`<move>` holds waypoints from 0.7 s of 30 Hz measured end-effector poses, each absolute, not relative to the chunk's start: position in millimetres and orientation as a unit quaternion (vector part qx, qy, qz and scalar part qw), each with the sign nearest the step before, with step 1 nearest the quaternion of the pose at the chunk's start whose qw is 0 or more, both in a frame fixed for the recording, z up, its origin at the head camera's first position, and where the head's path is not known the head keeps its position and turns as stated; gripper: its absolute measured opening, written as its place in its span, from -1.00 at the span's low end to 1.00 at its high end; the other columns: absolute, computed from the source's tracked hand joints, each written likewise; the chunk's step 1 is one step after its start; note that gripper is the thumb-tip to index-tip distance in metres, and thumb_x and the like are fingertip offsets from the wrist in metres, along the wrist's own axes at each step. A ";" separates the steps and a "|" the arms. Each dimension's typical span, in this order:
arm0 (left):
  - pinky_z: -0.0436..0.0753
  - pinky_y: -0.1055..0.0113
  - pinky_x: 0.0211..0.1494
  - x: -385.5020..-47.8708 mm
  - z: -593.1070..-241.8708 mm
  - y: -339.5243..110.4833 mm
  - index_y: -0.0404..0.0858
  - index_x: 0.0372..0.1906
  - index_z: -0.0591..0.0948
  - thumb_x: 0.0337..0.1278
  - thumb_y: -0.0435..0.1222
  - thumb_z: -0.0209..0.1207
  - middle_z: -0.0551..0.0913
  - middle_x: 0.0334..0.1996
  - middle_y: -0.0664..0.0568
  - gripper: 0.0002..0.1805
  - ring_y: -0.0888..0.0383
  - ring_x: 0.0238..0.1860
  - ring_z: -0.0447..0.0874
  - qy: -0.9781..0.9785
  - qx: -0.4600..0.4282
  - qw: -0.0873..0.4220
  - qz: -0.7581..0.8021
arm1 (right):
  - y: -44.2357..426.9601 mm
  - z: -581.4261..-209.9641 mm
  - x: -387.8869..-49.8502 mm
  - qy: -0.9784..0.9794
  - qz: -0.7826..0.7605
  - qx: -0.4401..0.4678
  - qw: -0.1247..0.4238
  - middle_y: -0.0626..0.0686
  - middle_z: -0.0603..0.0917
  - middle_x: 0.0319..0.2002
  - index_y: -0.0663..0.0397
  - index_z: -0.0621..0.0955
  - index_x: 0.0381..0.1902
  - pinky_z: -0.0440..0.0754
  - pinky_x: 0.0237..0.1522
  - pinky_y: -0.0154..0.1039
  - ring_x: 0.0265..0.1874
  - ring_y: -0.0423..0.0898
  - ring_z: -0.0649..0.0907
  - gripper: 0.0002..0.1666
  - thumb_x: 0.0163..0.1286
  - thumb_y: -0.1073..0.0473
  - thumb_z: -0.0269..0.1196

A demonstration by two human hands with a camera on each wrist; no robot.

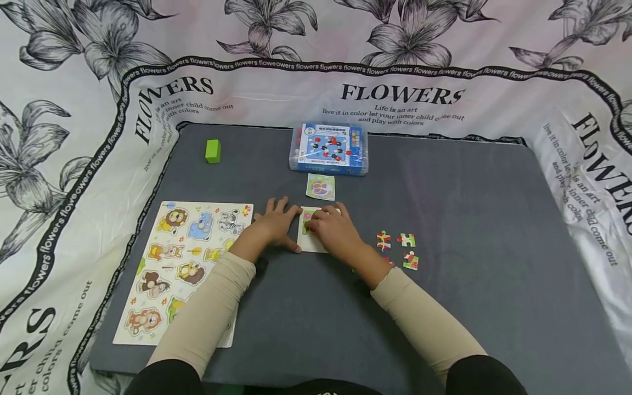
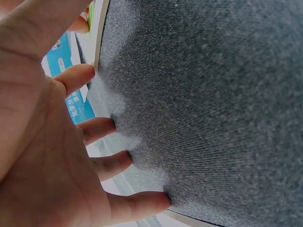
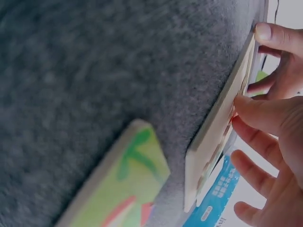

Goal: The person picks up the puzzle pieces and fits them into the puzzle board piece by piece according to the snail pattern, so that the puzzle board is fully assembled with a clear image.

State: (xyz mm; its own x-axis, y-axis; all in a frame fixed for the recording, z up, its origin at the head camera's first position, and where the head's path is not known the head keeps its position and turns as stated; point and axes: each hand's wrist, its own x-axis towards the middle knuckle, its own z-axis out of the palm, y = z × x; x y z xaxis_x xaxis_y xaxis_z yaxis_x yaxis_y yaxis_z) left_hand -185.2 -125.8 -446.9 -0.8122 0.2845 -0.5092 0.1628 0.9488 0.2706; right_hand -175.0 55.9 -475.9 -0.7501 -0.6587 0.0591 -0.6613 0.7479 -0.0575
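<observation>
Hands: two; each forearm lies in one beige sleeve (image 1: 419, 318).
Left hand (image 1: 272, 224): fingers straight and spread wide, nothing gripped; thumb and index finger touch the left edge of the tray, the other three fingertips rest on the grey cloth (image 1: 474, 230).
Right hand (image 1: 338, 231): over the tray, partly bent, thumb and index fingertips close together at its surface; whether they pinch a piece cannot be told.
Tray (image 1: 312, 244): one, pale, flat on the cloth between the hands; its right part is hidden by the right hand.
Fitted picture (image 1: 306, 214): green with pink, in the tray's upper left; its number of pieces cannot be counted.
Loose puzzle pieces (image 1: 411, 261): at least four, right of the tray, one partly behind the right forearm.
Card (image 1: 321, 186): one, just beyond the tray.
Box (image 1: 328, 148): one, clear and blue, behind the card.
Block (image 1: 213, 151): one, green, far left.
Animal board (image 1: 170, 299): one, at left, at least nine animals visible, partly under the left sleeve.
</observation>
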 end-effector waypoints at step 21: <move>0.10 -0.46 0.28 -184.4 -450.2 -127.8 0.01 0.48 0.16 -0.19 0.10 0.47 -0.18 0.53 -0.22 0.09 -0.32 0.51 -0.34 0.946 0.117 0.273 0.127 | 167.9 -444.4 -173.5 -0.933 0.136 0.332 -0.010 0.09 0.70 -0.02 0.04 0.70 0.00 0.37 0.21 0.17 0.08 0.13 0.58 -0.63 0.20 0.20 0.41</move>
